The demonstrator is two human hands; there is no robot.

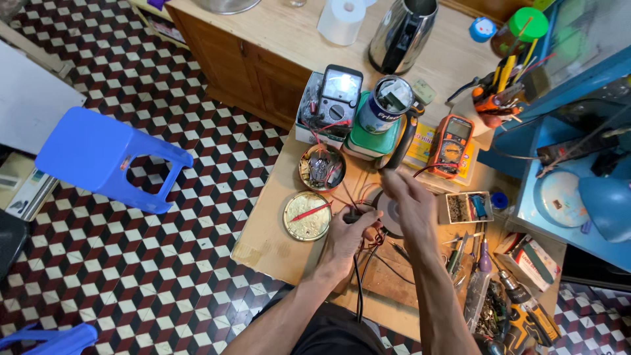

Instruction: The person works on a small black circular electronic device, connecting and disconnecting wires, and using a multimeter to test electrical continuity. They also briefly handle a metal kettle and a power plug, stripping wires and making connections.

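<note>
While both hands work near the counter's (276, 253) front edge, left hand (347, 238) has fingers clenched on a small black plug (351, 216) with a black cable (359, 289) dropping toward the body. Right hand (411, 204) hovers just beside it over red wires (376, 240); grip there cannot be told. Two round tins (307, 215) sit toward the left edge, orange multimeter (453, 143) further back.

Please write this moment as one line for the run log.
left hand: holds black plug | right hand: raised above round disc | nearby: orange multimeter
</note>
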